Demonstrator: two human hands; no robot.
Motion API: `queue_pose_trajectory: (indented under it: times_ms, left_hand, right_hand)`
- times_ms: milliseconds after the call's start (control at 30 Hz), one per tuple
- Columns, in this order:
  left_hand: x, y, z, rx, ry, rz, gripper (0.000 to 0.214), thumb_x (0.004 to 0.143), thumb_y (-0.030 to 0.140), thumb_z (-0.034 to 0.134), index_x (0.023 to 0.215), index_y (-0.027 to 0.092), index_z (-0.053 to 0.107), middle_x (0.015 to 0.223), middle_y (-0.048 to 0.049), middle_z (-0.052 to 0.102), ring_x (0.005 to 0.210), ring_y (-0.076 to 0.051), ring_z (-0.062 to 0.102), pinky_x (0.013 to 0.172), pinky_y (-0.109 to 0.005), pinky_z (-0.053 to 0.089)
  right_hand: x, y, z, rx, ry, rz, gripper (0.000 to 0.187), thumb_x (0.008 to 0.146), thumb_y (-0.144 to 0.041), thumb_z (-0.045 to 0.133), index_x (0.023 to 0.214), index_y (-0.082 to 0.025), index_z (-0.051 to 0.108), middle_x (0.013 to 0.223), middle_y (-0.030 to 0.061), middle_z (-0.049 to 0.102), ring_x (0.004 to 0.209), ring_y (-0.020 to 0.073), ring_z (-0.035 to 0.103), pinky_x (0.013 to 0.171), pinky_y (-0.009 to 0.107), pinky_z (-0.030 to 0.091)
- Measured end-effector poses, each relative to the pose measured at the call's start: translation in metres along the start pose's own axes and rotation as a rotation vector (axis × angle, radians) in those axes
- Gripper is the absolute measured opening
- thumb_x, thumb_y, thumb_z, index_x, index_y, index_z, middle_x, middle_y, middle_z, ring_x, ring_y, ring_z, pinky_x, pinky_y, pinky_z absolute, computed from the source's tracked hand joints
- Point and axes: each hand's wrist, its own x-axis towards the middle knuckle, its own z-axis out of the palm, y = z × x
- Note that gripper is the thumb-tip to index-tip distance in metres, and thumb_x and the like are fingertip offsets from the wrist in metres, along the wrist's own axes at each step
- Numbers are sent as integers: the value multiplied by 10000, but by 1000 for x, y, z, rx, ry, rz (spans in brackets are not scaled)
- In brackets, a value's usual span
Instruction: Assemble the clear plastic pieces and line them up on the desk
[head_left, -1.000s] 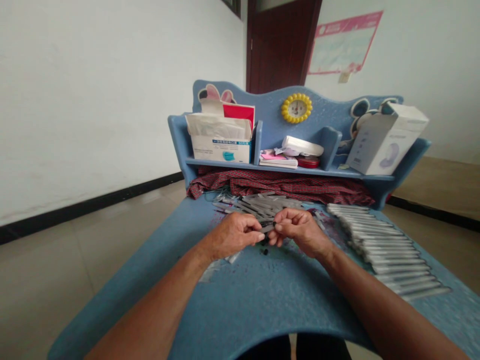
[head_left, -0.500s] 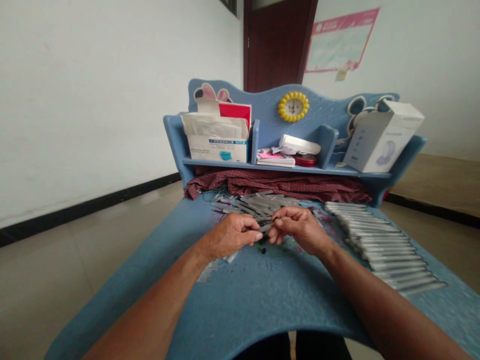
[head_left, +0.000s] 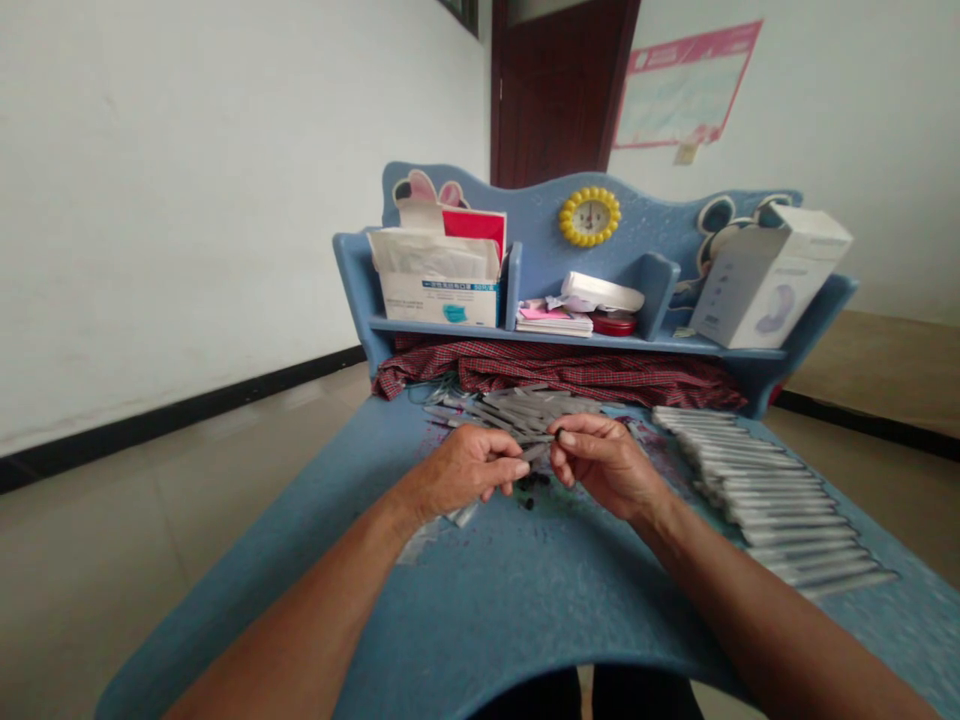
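Note:
Between thumb and fingers, my left hand (head_left: 476, 468) grips a slim grey pen barrel (head_left: 535, 452) that points toward the right hand. My right hand (head_left: 604, 458) pinches a small black cap (head_left: 561, 436) at or just beside the barrel's far tip; whether the two touch I cannot tell. Just beyond both hands lies a loose pile of grey pen barrels (head_left: 525, 404). Several small black caps (head_left: 529, 503) lie on the blue desk (head_left: 517, 600) below the hands. Clear plastic pieces (head_left: 424, 540) lie near my left wrist.
Many pens (head_left: 787, 510) lie side by side in a stack at the right. Behind the pile is a bunched checked cloth (head_left: 555, 368). The raised shelf (head_left: 442, 325) holds a mask box (head_left: 439, 290), papers (head_left: 551, 320), a red tin (head_left: 613, 324) and a white box (head_left: 765, 290).
My right hand has shifted slightly to the right, away from the left hand, and the black cap in its fingers shows more clearly. The left hand keeps its grip on the pen barrel.

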Motion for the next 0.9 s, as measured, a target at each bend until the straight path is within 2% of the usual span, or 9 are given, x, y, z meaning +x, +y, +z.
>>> queue_pose_trajectory:
  times_ms: [267,600,900]
  left_hand:
    - [-2,7,1,-67,-21,-2,237,769,332,503,720,120,595,565,5,574,423,-55,457,416,-172,345]
    - [-1,4,2,-136,-66,10,235,795,323,480,697,127,566,570,7,582,418,-47,449,422,-170,346]
    - [-2,0,7,-350,-124,-10,283,798,363,470,792,105,584,588,-9,564,448,-58,452,416,-173,349]
  right_hand:
    - [-1,8,2,-7,1,39,214,680,-299,673,849,-169,658,396,-37,548,311,73,444,338,176,325]
    - [-1,11,5,20,-6,33,239,690,-312,664,893,-189,634,406,-47,552,309,74,449,344,178,327]
    - [-1,10,6,-81,6,-9,261,685,-341,663,880,-169,645,429,-28,574,331,77,469,345,181,350]
